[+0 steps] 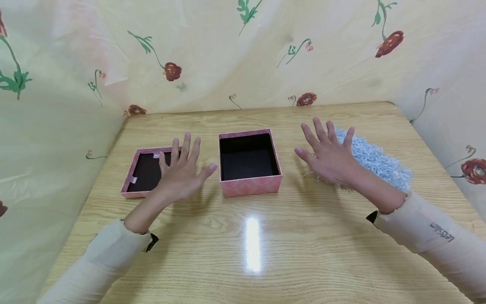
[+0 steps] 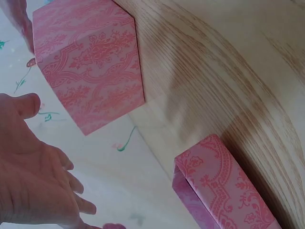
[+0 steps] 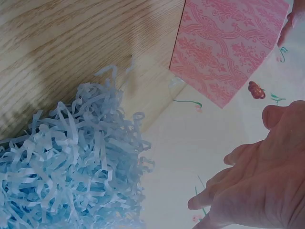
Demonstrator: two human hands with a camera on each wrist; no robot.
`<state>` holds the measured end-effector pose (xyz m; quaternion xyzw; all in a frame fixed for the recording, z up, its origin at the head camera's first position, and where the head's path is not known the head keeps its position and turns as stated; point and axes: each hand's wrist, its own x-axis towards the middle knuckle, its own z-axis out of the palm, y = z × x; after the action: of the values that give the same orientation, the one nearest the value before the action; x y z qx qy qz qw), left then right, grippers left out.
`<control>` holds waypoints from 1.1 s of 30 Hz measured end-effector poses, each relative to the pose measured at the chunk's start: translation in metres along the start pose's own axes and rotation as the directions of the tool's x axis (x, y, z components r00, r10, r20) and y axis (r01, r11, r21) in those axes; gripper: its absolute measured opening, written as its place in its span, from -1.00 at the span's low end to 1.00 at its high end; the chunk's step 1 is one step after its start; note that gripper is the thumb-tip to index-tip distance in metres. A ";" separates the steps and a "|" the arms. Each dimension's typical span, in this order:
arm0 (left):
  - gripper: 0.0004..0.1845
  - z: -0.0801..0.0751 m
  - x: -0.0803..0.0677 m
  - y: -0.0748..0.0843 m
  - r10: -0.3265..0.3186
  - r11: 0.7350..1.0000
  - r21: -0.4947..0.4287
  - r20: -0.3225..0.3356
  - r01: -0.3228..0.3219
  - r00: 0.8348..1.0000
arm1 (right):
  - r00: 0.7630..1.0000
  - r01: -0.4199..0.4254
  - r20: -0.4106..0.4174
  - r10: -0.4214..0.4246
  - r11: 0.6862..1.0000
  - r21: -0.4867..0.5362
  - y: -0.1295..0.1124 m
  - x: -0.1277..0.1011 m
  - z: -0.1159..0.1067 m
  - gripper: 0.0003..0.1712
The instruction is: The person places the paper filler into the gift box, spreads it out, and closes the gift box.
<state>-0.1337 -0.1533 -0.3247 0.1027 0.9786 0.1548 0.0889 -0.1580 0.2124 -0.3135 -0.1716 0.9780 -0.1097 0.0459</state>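
A pink patterned box [image 1: 250, 184] with a dark inside stands open in the middle of the wooden table [image 1: 265, 245]; it also shows in the wrist views [image 2: 90, 67] [image 3: 228, 47]. Its lid [image 1: 130, 185] lies upside down to the left [image 2: 224, 191]. My left hand [image 1: 182, 169] hovers with fingers spread between lid and box, holding nothing. My right hand [image 1: 326, 154] hovers spread to the right of the box, above the near edge of a pile of light blue shredded paper [image 1: 379, 162] [image 3: 66, 167]. Both palms [image 2: 33, 181] [image 3: 257, 186] are empty.
Floral cream cloth [image 1: 235, 55] walls the table at the back and on both sides. A bright light glare [image 1: 253, 244] lies on the bare wood in front of the box.
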 end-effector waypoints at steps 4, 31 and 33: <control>-0.07 0.002 0.000 0.002 0.002 1.000 -0.004 0.001 -0.002 1.000 | 1.000 -0.010 0.013 0.010 1.000 0.002 0.003 0.000 -0.001 -0.18; -0.02 0.020 -0.006 0.020 0.039 0.966 -0.256 -0.026 -0.045 0.999 | 0.990 -0.136 0.050 0.135 0.991 0.015 0.049 -0.001 0.000 -0.08; -0.01 0.022 -0.006 0.022 0.035 0.962 -0.270 -0.049 -0.047 0.998 | 0.988 -0.148 0.047 0.147 0.989 0.016 0.055 0.000 0.001 -0.06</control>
<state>-0.1193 -0.1283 -0.3370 0.1065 0.9476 0.2910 0.0775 -0.1755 0.2626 -0.3271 -0.1007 0.9856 -0.1116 0.0780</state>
